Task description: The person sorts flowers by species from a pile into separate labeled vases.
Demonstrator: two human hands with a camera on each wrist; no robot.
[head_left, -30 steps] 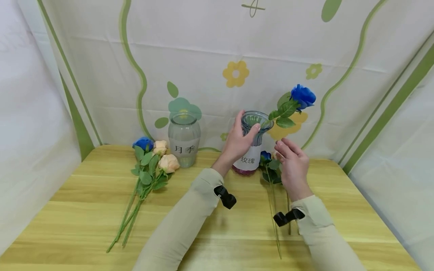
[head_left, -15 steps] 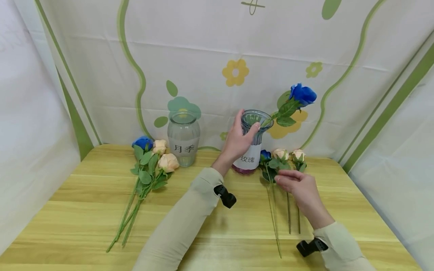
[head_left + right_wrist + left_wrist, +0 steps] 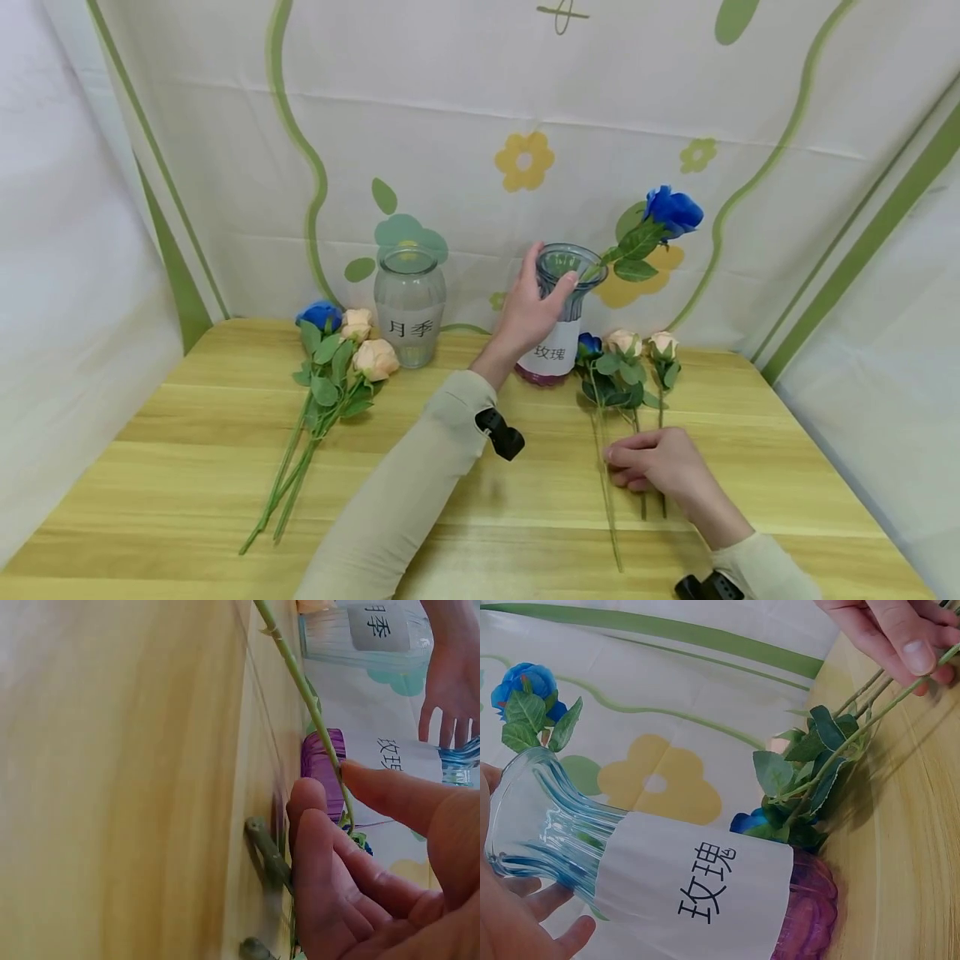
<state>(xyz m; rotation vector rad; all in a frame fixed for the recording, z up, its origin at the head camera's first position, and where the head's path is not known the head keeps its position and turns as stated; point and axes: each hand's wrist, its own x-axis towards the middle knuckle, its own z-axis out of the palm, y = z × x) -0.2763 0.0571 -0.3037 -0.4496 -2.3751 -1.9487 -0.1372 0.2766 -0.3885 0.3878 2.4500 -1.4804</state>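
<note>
My left hand (image 3: 528,312) grips the flared neck of a clear blue-and-purple glass vase (image 3: 802,907), its thumb over the rim. A white label with black characters wraps this vase. One blue rose (image 3: 672,212) leans out of its mouth to the right. To the right, my right hand (image 3: 667,462) is low over the table, thumb and fingertips around the thin green stem (image 3: 319,724) of another blue rose (image 3: 588,346). That bloom lies beside the vase base, partly hidden by leaves. Two peach roses (image 3: 624,342) lie just right of it, their stems passing under or beside my right hand.
A second labelled clear vase (image 3: 410,308) stands at the back left. Beside it lies a bunch with a blue rose (image 3: 320,316) and peach roses (image 3: 375,358), stems toward the front. A patterned white cloth (image 3: 450,108) hangs behind the wooden table (image 3: 495,517).
My right hand has come down and toward me from beside the upright blue rose to the stem on the table. My left hand keeps hold of the vase.
</note>
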